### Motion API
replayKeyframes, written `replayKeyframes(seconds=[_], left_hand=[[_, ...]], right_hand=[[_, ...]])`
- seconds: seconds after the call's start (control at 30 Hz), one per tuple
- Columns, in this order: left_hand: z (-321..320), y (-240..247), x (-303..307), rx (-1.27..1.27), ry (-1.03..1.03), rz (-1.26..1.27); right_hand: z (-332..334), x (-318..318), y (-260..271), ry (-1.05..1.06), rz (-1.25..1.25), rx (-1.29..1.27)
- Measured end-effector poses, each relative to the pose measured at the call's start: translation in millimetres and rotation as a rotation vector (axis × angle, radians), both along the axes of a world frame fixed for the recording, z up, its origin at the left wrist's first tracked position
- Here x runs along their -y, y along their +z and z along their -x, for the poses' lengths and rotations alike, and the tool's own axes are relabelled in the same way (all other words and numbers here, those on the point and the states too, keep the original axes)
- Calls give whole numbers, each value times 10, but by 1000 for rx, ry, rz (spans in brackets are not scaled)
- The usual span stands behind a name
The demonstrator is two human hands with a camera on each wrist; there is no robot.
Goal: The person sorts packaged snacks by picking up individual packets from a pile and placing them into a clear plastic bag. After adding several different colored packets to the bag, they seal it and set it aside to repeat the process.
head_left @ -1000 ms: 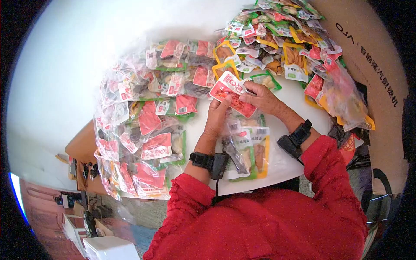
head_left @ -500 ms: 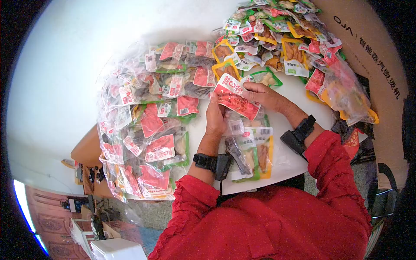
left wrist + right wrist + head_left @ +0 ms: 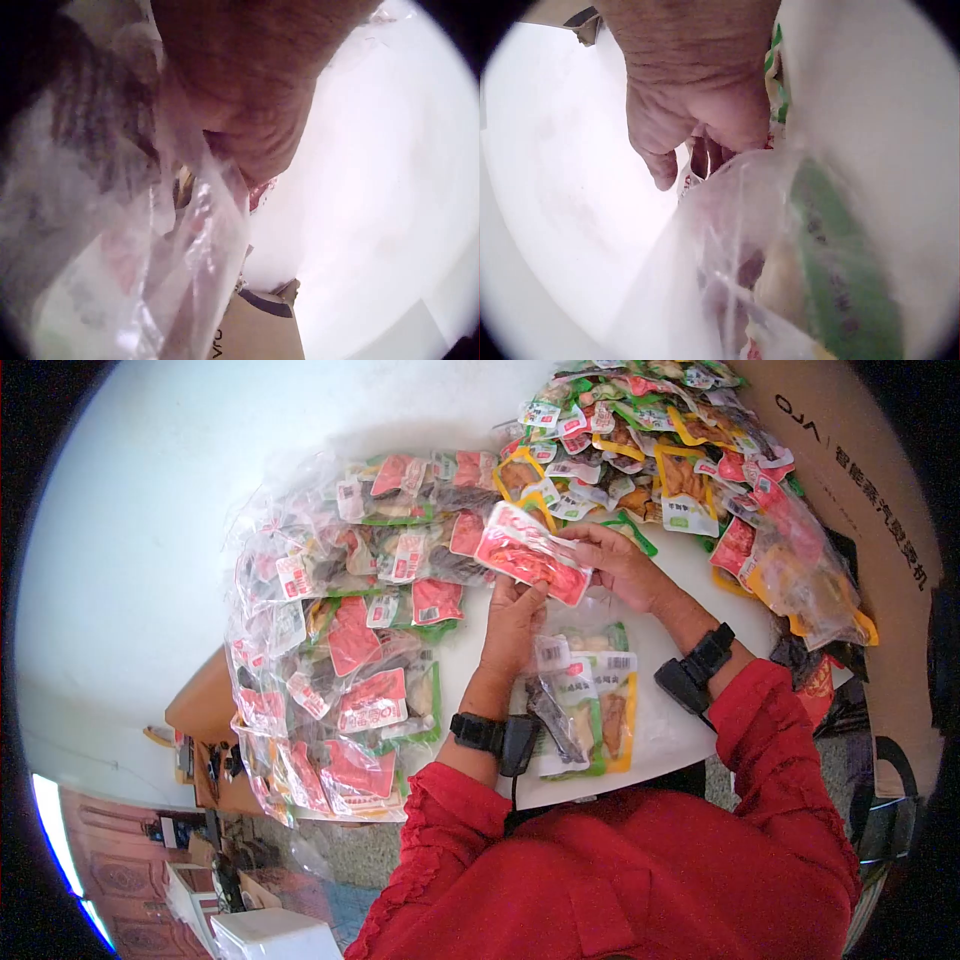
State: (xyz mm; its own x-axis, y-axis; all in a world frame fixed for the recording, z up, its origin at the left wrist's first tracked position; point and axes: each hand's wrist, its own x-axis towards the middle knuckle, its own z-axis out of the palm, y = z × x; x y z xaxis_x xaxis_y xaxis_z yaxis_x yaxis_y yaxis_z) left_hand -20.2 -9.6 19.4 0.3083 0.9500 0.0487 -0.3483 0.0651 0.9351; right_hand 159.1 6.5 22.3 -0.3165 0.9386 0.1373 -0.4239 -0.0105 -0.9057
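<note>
A red-and-white food packet [image 3: 528, 556] is held up over the table in the head view. My left hand [image 3: 514, 628] pinches its lower edge, thumb on the front. At its right end my right hand [image 3: 622, 568] grips the packet, with the fingers partly behind it. Close below the hands lies a clear plastic bag [image 3: 650, 732] with several packets in it, among them a green-edged one and a yellow-edged one [image 3: 615, 722]. In both wrist views, clear plastic [image 3: 202, 247] [image 3: 697, 262] covers much of the foreground and the packet's grip is mostly hidden.
Filled clear bags of packets [image 3: 350, 635] are stacked on the left of the white table [image 3: 470, 680]. A heap of loose packets [image 3: 640, 445] lies at the back right, near another filled bag [image 3: 800, 580]. A large cardboard box [image 3: 850, 490] stands along the right side.
The red-and-white packet has shifted slightly left and up and tilted, its surface now shiny. My left hand has moved from its left side to its lower edge; my right hand is nearer its right end.
</note>
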Motion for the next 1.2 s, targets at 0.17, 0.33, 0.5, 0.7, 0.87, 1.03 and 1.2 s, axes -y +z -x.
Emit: replayKeyframes(seconds=[0.17, 0.33, 0.5, 0.7, 0.87, 1.03, 1.2], left_hand=[[53, -108, -50, -33, 26, 50], [-39, -113, 53, -391, -8, -218], [-8, -80, -10, -140, -206, -137], [-51, -58, 70, -41, -322, 33], [-133, -27, 93, -16, -186, 7], [-135, -68, 49, -46, -121, -109], [-112, -99, 43, -84, -144, -102]], right_hand=[[37, -9, -60, -30, 10, 32], [-51, -127, -82, -201, 31, -168], [-191, -159, -59, -262, -27, -102], [-48, -143, -106, -337, -191, 28], [-34, -41, 10, -168, 16, -71], [-20, 1, -23, 31, 18, 78], [3, 13, -21, -35, -16, 53]])
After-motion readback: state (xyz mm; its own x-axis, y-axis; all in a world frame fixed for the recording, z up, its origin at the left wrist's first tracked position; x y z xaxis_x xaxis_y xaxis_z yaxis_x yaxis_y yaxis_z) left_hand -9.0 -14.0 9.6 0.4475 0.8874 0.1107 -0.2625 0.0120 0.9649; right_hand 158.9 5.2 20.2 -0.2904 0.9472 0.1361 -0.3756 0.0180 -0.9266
